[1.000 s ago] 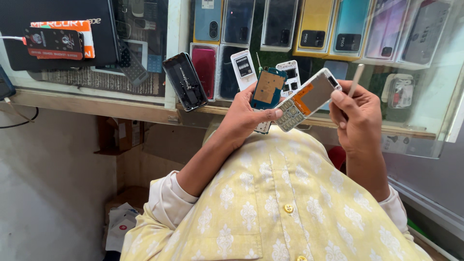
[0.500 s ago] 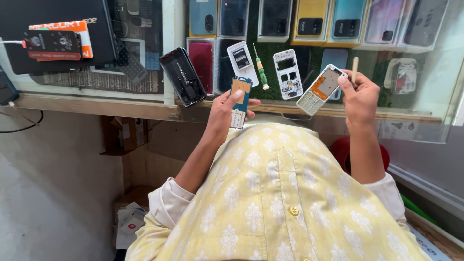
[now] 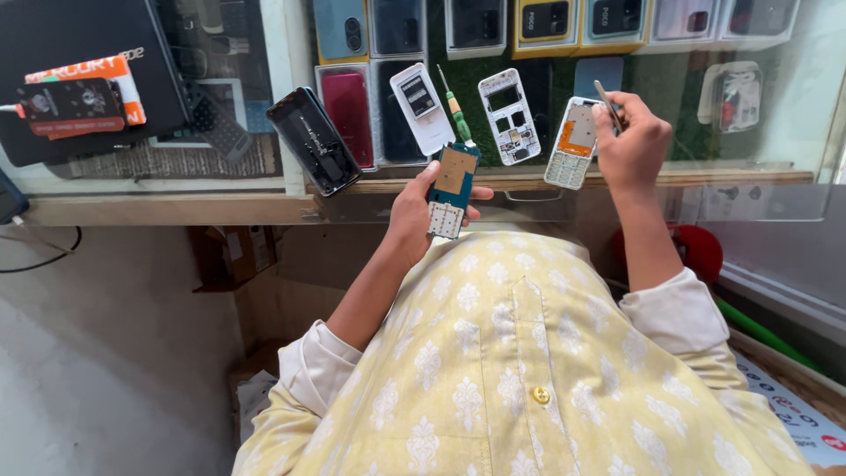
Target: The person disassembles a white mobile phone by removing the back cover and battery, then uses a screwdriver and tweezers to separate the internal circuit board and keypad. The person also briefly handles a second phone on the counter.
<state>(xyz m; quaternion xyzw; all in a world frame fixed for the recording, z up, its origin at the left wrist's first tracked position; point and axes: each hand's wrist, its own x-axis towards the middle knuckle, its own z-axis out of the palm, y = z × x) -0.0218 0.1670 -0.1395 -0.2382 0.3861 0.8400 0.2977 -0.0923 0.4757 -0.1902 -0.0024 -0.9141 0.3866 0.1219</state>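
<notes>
1. Black laptop (image 3: 70, 35), far left on the glass counter (image 3: 758, 150); an orange-and-white box (image 3: 88, 75) and a small black device (image 3: 66, 101) lie on it.
2. Black phone, back removed (image 3: 315, 141), tilted on the counter just left of centre.
3. White phone back shell (image 3: 421, 107), lying flat beyond the left hand.
4. Left hand (image 3: 414, 211), clasped around a blue circuit board (image 3: 452, 189); the board stands roughly upright, raised above the counter's front edge, with its keypad contacts at the lower end.
5. Green-handled screwdriver (image 3: 456, 113), on the glass just above the board.
6. White keypad frame (image 3: 508, 116), flat on the counter, between the two hands.
7. White phone housing with orange inner part (image 3: 572, 143), touching the right hand's fingers.
8. Right hand (image 3: 633, 145), pinching slim metal tweezers (image 3: 608, 99) and steadying the housing.
</notes>
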